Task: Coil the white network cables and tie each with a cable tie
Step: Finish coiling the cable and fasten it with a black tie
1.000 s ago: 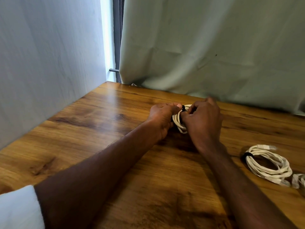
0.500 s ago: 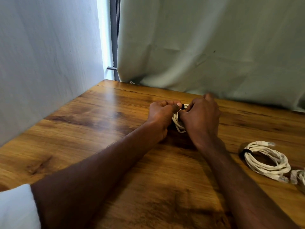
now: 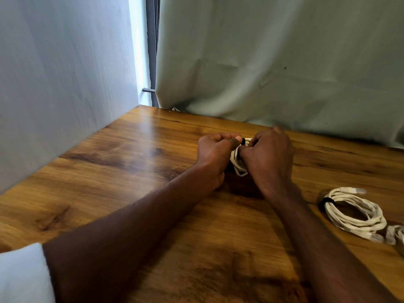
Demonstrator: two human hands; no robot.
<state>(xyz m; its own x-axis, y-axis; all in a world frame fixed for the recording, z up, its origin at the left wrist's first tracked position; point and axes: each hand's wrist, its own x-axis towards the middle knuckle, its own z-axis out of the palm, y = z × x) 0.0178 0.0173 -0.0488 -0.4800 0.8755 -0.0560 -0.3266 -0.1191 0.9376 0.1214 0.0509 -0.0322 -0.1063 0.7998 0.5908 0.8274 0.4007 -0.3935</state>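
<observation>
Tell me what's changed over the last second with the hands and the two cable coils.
Very little. Both hands have drawn slightly closer together: the left hand and right hand still grip the white cable coil between them, working the black tie at its top. Nothing was let go or picked up. The tied coil stays put on the wooden table to the right; its small shift in frame looks like camera movement.

Centre frame, the bare left hand (image 3: pixel 215 153) and bare right hand (image 3: pixel 270 153) meet, fingers curled tight, both forearms reaching in from the lower edge.
</observation>
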